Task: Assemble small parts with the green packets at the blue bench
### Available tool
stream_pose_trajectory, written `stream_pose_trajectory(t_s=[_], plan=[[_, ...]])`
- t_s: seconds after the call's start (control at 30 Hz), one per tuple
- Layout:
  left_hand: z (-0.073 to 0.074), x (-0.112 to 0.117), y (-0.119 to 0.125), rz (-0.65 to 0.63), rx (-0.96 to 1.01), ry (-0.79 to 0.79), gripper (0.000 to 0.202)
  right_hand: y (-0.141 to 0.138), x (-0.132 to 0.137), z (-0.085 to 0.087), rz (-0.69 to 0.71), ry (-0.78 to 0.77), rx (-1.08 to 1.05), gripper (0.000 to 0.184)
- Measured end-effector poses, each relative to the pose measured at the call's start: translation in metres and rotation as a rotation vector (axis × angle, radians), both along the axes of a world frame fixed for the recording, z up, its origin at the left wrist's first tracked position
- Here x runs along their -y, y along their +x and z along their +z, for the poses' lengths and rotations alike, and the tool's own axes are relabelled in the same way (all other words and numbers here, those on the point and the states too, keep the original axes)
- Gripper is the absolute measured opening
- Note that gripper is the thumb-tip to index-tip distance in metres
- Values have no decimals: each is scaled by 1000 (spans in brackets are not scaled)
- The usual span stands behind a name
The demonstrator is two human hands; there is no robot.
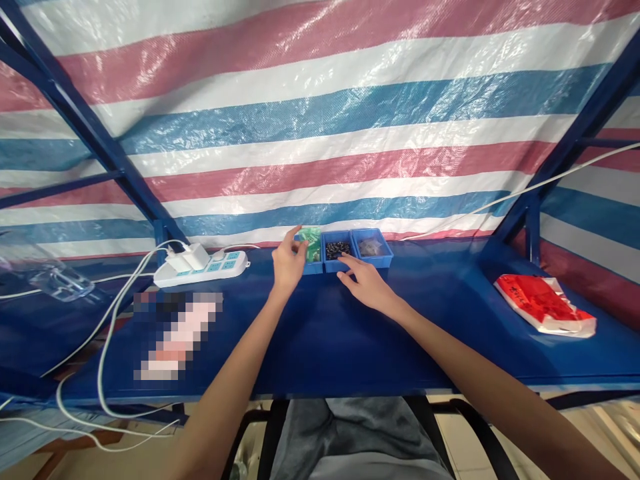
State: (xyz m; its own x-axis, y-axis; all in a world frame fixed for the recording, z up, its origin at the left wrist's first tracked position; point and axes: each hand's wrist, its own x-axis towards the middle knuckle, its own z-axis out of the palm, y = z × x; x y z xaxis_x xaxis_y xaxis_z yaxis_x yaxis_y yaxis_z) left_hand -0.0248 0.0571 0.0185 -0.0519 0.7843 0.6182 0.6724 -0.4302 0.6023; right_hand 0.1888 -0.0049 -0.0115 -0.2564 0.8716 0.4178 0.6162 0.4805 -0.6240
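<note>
Three small blue bins stand side by side at the back of the blue table. Green flat pieces (313, 245), perhaps small circuit boards or packets, lie in the left bin (314, 268). Small dark parts (338, 249) fill the middle bin (331, 265), and clear or whitish small pieces (370, 247) are in the right bin (384, 261). My left hand (289, 262) is at the left bin's side, thumb and index finger apart. Over the front edge of the middle bin, my right hand (369, 285) reaches with fingers stretched toward the dark parts. No held object shows in either hand.
A white power strip (203, 267) with plugged chargers and loose white cables sits left. Nearer lies a pixelated patch (183, 333). A clear plastic bottle (63, 280) is at far left, a red-and-white package (545, 305) at right. Striped sheeting (340, 120) hangs behind.
</note>
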Motion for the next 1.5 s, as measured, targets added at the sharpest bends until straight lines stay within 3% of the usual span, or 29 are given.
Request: stream_pose_trajectory(t_s=[0.17,0.3,0.43,0.53,0.63,0.77,0.83,0.93,1.03,1.13,1.27,1.5], plan=[[17,-40,-10,97,-75,-162,47,-1,1,3,-3,0,21,41],[12,-65,-3,147,-246,-403,46,-1,2,1,-3,-19,29,37],[8,-76,3,157,-395,-434,35,-3,6,2,-3,-31,52,34],[15,-74,1,116,-396,-430,28,-4,9,7,2,-30,82,35],[24,-46,-3,86,-362,-271,32,-4,15,19,-1,-17,142,34],[11,41,-12,50,-401,-51,39,2,42,31,81,-3,328,38],[-6,88,-19,54,-465,-103,44,8,62,24,109,-26,437,42],[-33,133,-29,66,-546,-273,46,19,91,-1,-88,-89,602,53],[-48,145,-30,53,-623,-333,47,30,108,-26,-248,-147,641,64],[-49,145,-27,34,-681,-327,46,34,114,-38,-346,-183,637,69],[-45,146,-25,35,-691,-342,46,31,116,-40,-379,-200,649,73],[-48,149,-29,20,-575,-354,45,36,118,-40,-317,-137,601,74]])
